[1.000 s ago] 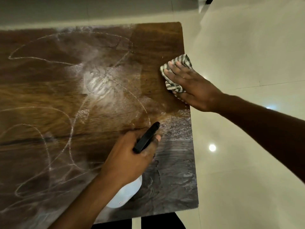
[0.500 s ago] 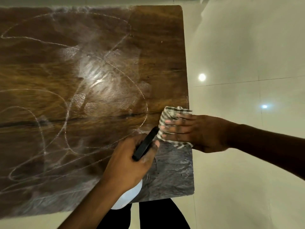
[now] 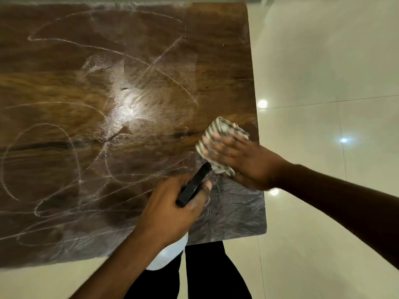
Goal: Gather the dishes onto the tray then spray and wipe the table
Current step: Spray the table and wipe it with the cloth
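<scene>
— Dark brown wooden tabletop [image 3: 108, 83], streaked white. And the hands?
— The right hand [image 3: 248, 162] lies flat, fingers straight (blurred), atop the grey-and-white striped cloth [image 3: 218, 130]. Just beside it, the left hand [image 3: 170, 212] grips the white plastic spray bottle [image 3: 170, 253].

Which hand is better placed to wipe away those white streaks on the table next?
The right hand: its flat fingers press the striped cloth onto the table. The left hand is busy, its grip wrapped round the spray bottle.
</scene>
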Available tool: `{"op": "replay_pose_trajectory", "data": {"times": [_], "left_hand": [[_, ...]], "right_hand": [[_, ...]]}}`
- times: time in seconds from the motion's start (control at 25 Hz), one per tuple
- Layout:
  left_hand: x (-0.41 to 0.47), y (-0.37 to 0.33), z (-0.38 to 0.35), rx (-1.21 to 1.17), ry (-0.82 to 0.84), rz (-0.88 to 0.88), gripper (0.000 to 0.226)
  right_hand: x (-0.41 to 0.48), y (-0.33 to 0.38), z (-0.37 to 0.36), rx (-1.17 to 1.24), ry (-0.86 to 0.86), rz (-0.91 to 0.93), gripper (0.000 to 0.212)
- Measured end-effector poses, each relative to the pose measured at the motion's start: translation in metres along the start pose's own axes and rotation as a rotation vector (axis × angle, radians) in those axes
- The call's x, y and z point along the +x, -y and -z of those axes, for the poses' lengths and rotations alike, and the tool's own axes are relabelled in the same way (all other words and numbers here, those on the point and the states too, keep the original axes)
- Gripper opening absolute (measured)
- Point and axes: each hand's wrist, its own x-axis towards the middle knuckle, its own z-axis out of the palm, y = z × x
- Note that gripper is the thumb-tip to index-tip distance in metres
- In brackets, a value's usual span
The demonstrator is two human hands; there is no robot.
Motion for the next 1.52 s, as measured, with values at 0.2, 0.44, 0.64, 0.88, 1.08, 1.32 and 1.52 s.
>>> {"op": "replay_pose_trajectory", "data": {"times": [0.2,0.44,0.64,0.88,1.08,1.32,1.52], "left_hand": [[-0.017,0.011,0.002,0.084,0.033,-0.071,0.050],[-0.042,0.031,-0.013,0.130,0.048,-0.162,0.047],[-0.062,0.059,-0.037,0.079,0.005,-0.188,0.044],[-0.078,0.089,-0.073,0.069,-0.053,-0.165,0.032],[-0.088,0.098,-0.093,0.051,-0.137,-0.149,0.025],[-0.099,0.102,-0.108,0.000,-0.160,-0.145,0.030],[-0.106,0.103,-0.120,0.050,-0.163,-0.151,0.040]], "right_hand": [[-0.045,-0.032,-0.002,0.073,-0.096,-0.170,0.071],[-0.002,-0.001,0.005,0.349,-0.155,-0.494,0.073],[-0.034,0.002,-0.019,0.243,-0.172,-0.358,0.071],[-0.032,0.000,-0.018,0.339,-0.149,-0.369,0.070],[-0.039,0.035,-0.014,0.397,-0.118,-0.287,0.068],[-0.116,0.058,-0.039,-0.068,0.197,0.279,0.074],[-0.063,0.052,-0.036,0.176,-0.143,-0.345,0.070]]}}
